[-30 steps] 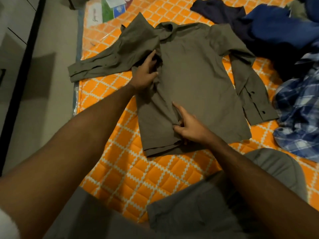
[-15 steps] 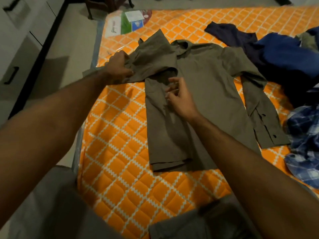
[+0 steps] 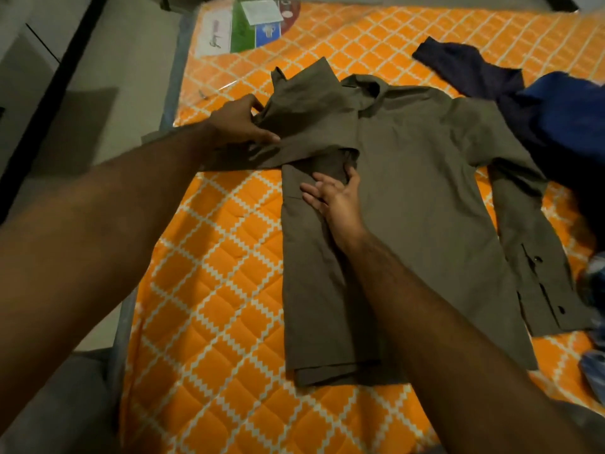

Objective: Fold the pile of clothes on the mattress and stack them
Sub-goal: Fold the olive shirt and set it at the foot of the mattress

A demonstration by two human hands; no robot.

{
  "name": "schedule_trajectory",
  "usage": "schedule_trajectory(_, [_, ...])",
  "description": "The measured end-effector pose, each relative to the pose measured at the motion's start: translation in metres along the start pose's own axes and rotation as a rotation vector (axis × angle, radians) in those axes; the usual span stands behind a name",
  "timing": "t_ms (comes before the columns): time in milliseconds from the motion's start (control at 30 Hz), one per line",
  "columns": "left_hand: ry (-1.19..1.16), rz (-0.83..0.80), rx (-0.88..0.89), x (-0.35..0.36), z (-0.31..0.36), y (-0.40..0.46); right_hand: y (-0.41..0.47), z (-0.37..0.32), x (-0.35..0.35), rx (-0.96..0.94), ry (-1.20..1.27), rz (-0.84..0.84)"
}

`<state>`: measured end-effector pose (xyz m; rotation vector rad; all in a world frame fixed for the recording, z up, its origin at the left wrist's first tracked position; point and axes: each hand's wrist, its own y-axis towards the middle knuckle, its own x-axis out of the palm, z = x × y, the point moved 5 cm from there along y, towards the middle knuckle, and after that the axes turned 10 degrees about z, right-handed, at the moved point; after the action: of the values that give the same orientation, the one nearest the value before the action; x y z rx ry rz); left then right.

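The shirt (image 3: pixel 409 204) lies flat on the mattress (image 3: pixel 209 290), its left side folded in. The left hand (image 3: pixel 240 126) grips the left sleeve; the right hand (image 3: pixel 334 198) rests on the fold, fingers spread. Dark clothes (image 3: pixel 540 103) lie just beside it.

a label (image 3: pixel 252 26) lies flat on the far left corner of the bed, under clear plastic: a white panel with dark script on the left, a green block in the middle carrying a white sheet and a blue square, and a dark red arc on the right. left of the bed runs a pale floor (image 3: pixel 131 70), shaded in a dark patch near the bed's edge. beyond it, at the frame's left edge, stands a grey cabinet (image 3: pixel 23 57) with a dark seam and a black strip along its base.
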<state>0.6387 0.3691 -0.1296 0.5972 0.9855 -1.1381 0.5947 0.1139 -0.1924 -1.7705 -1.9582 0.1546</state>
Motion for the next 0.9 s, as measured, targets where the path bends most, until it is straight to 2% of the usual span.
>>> schedule_trajectory(67, [-0.011, -0.022, -0.007, -0.004, 0.009, -0.006, -0.001, -0.002, 0.001, 0.044, 0.043, 0.002])
schedule_trajectory(133, [-0.142, -0.101, -0.009, -0.011, 0.020, -0.017, -0.003, -0.004, 0.006, 0.099, 0.040, -0.024])
schedule_trajectory(300, [-0.714, -0.562, -0.168, -0.021, 0.080, -0.093, -0.031, -0.032, 0.011, 0.205, 0.056, -0.106])
schedule_trajectory(433, [-0.833, -0.907, -0.229, 0.001, 0.108, -0.163, -0.061, -0.040, -0.018, 0.306, 0.233, -0.213])
schedule_trajectory(500, [-0.842, -0.994, -0.250, 0.015, 0.105, -0.189, -0.072, -0.044, -0.038, 0.276, 0.116, -0.210])
schedule_trajectory(567, [-0.855, -0.874, -0.322, 0.033, 0.088, -0.198, -0.084, -0.049, -0.056, 0.244, -0.089, -0.160])
schedule_trajectory(667, [-0.976, -0.450, -0.453, 0.057, 0.050, -0.199, -0.101, -0.038, -0.081, 0.275, -0.387, -0.088])
schedule_trajectory(733, [-1.049, -0.275, -0.462, 0.062, 0.037, -0.200, -0.111, -0.029, -0.090, 0.304, -0.439, -0.091])
schedule_trajectory(833, [-1.114, -0.191, -0.396, 0.057, 0.047, -0.205, -0.121, -0.026, -0.089, 0.339, -0.296, -0.154])
schedule_trajectory(900, [-1.187, -0.246, -0.355, 0.051, 0.064, -0.210, -0.126, -0.038, -0.087, 0.312, -0.116, -0.129])
